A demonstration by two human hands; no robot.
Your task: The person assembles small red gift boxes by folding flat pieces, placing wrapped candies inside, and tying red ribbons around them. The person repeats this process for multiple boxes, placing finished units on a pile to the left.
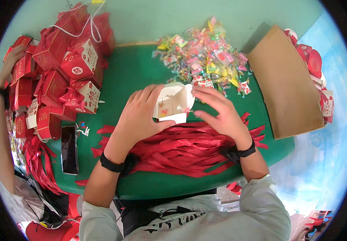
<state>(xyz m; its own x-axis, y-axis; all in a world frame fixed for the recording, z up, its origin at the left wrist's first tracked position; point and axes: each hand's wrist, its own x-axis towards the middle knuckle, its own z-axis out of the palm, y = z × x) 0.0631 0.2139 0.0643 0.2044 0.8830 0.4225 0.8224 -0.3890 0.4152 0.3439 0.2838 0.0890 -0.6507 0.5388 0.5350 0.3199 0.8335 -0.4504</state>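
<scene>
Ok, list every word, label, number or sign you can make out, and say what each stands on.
Red gift boxes: gold print and round emblems; too small to quote reliably.
Pale shirt: dark lettering across the front, creased; not legible.
Candy wrappers: coloured marks, too small and blurred.
Phone: dark screen, no readable text.
Open white box: no lettering visible on the inner walls.

Comprises one left hand (142,110), back uppermost, in a gripping curl with thumb extended inward; one right hand (221,114), fingers reaching inward, parted from the thumb. Includes two bare forearms (98,182), angled toward each other.
</scene>
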